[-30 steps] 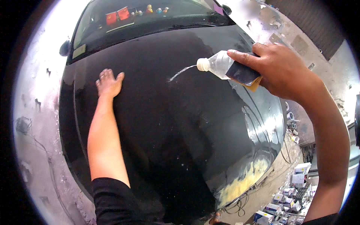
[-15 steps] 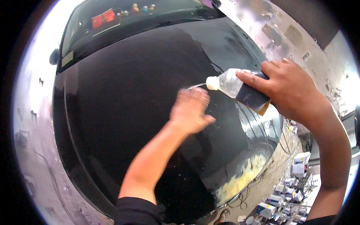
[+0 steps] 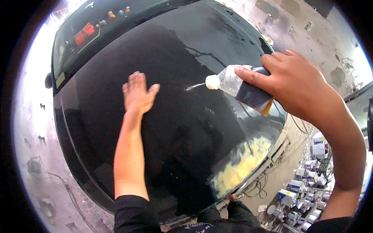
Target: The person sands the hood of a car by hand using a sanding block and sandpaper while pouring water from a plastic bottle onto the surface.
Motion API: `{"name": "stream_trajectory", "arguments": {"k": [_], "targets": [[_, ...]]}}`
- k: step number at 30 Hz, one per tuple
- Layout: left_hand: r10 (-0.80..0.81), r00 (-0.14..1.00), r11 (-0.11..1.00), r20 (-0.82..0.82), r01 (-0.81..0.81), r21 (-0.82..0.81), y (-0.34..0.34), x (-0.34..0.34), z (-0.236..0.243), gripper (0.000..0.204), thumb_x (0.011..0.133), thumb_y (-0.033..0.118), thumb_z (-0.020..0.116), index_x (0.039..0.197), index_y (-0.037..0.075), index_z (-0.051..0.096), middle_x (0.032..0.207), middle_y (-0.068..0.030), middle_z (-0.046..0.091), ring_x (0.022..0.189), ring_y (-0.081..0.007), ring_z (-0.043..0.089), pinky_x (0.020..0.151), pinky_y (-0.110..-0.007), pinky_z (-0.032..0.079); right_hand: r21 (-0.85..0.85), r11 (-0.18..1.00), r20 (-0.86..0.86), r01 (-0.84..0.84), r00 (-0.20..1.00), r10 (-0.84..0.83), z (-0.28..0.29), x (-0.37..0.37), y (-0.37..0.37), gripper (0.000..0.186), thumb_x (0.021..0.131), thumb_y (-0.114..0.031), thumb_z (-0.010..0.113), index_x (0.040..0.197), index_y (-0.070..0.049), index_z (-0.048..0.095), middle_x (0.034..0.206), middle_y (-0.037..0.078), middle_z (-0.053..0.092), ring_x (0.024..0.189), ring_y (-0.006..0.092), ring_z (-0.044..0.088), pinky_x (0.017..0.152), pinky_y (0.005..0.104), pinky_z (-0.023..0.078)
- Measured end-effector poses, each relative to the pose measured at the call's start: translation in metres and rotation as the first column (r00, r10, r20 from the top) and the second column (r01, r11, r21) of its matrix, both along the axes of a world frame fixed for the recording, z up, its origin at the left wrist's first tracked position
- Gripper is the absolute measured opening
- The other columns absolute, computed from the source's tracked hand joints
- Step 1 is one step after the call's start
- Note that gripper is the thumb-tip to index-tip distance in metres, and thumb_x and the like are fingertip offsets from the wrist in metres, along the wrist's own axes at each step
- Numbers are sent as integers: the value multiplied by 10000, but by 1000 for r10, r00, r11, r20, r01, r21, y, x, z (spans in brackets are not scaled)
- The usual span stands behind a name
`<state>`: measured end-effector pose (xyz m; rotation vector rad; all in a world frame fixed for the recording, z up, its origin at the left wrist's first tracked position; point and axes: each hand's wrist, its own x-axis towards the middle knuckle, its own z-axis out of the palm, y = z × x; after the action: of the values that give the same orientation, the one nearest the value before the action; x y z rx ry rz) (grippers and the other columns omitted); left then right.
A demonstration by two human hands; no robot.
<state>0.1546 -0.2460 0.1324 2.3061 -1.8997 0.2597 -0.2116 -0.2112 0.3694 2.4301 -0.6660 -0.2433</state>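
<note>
Tipped sideways over the black car hood (image 3: pixel 167 128), a clear plastic bottle (image 3: pixel 229 79) with a white cap is gripped in my right hand (image 3: pixel 291 85). A thin stream of water (image 3: pixel 195 86) runs from its cap toward the hood. Against the bottle, under the same fingers, lies a dark sheet (image 3: pixel 252 95) with a yellowish-brown corner; it looks like sandpaper. My left hand (image 3: pixel 139 95) rests flat on the hood's left half, palm down, thumb spread, holding nothing. Wet streaks shine on the hood's right side.
Pale yellow filler (image 3: pixel 241 167) covers part of the hood's front right edge. Beyond the hood is the windshield, with small figures and red flags (image 3: pixel 84 34) behind it. Several cans and boxes (image 3: pixel 299 194) crowd the floor at the lower right, near a coiled cable (image 3: pixel 258 186).
My left hand has moved left across the hood, away from the bottle's mouth. The bottle stays tilted in my right hand, water still running. The view has shifted.
</note>
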Motion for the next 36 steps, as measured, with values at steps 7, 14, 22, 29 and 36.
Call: {"name": "stream_trajectory", "arguments": {"k": [7,14,22,29,36], "targets": [[-256,965,953,51,243,180,29,-173,-24,837,974,608,276,1542,16,110,1625,-149,59,1507,-284,11,1211,-451,23,78,997,-26,2,1000,0,-14,-55,16,616,839,-87,623,1404,-290,488,944,68,584,915,231,599,786,370,457],[-486,874,843,4,467,267,168,-243,-60,871,933,645,329,1535,33,184,1626,-132,88,1507,-288,15,1199,-497,-2,224,975,41,-8,999,-1,-41,-98,38,601,836,-148,616,1411,-260,483,994,94,590,939,253,590,815,400,436],[82,996,990,43,-76,-120,147,-101,-41,835,959,505,465,1493,-77,193,1575,-275,143,1475,-398,125,1179,-545,125,213,977,47,-23,999,13,-47,-123,52,502,869,-173,572,1361,-262,529,974,82,611,922,244,620,767,371,459],[129,990,992,65,-129,-7,102,-132,-46,813,997,557,303,1510,-57,164,1595,-236,113,1492,-354,79,1202,-478,75,251,968,6,18,1000,-20,-61,-137,63,555,854,-167,595,1394,-250,499,973,90,602,911,244,617,785,376,464],[-86,991,992,-104,94,83,245,-240,-77,881,919,519,485,1481,-97,197,1579,-281,109,1481,-412,75,1193,-528,55,371,924,-53,98,995,-84,-64,-134,79,615,825,-177,636,1413,-242,469,998,101,600,955,259,606,794,391,454]]}}
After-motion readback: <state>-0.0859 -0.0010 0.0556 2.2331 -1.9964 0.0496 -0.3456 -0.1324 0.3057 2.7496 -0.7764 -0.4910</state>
